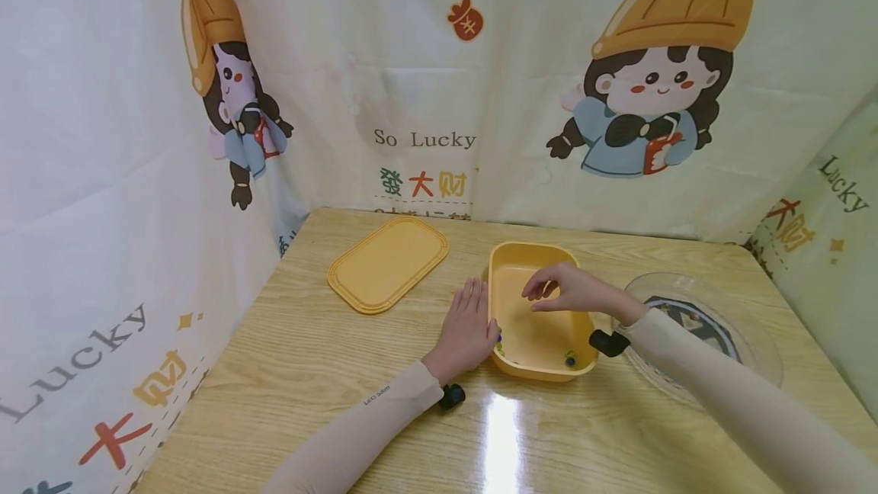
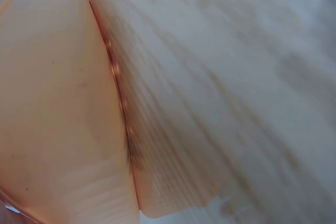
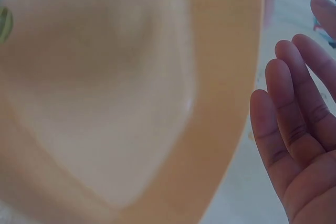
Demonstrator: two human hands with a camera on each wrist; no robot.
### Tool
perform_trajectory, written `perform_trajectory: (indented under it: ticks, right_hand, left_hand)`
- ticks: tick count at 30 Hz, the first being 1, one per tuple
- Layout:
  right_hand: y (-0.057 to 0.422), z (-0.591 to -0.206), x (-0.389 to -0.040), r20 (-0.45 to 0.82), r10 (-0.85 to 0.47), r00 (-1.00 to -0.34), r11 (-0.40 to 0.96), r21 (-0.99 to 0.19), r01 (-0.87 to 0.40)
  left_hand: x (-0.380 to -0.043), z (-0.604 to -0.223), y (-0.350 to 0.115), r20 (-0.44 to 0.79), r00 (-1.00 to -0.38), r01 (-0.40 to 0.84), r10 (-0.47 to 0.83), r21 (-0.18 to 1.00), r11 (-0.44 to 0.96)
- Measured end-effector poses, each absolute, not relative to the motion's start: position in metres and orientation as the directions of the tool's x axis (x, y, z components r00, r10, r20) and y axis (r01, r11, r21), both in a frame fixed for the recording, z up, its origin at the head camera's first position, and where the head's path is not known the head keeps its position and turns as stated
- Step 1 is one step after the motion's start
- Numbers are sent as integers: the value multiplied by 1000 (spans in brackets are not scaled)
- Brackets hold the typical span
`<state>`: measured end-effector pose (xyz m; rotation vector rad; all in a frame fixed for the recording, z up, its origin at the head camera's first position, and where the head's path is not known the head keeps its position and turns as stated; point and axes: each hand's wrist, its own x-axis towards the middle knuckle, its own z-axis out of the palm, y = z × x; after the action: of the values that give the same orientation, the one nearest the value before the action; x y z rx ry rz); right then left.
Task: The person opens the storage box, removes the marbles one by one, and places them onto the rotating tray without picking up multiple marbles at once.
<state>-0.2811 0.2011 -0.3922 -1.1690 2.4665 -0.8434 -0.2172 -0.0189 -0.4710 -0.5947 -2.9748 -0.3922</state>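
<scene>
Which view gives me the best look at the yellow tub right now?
The head view: it shows nearly all of the yellow tub, rim and floor, though the right hand hides part. The left wrist view shows only its outer side up close; the right wrist view shows part of its inside, cut off by the frame.

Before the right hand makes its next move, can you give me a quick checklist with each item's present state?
1. Right hand holding nothing: ok; its fingers look empty above the tub.
2. Left hand bracing the tub: cannot tell; it lies along the left side with fingers straight, but any pressure doesn't show.
3. Marbles gathered in one spot: not ok; some sit in the near right corner, others by the left wall.
4. Lid out of the way: ok; it lies flat, apart from the tub.
5. Clear dish fully visible: not ok; the right forearm covers part.
</scene>
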Motion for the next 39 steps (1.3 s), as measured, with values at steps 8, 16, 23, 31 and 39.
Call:
perform_trajectory:
  ticks: [8, 16, 23, 31, 39]
  right_hand:
    - [186, -404, -283, 3, -827, -562, 455, -582, -674]
    - [172, -414, -286, -46, -844, -534, 446, -613, -653]
    - [164, -426, -292, -68, -854, -516, 437, -634, -639]
    - [158, -437, -296, -31, -874, -485, 387, -649, -655]
    - [154, -454, -304, -16, -884, -466, 358, -664, -657]
  left_hand:
    - [-217, -472, -20, 137, -917, 396, 373, 232, 888]
    - [-218, -473, -19, 115, -919, 393, 376, 238, 888]
    - [-218, -471, -19, 105, -922, 387, 373, 238, 891]
    - [-218, -469, -19, 88, -923, 386, 376, 240, 891]
    - [-218, -470, -19, 102, -923, 384, 370, 225, 895]
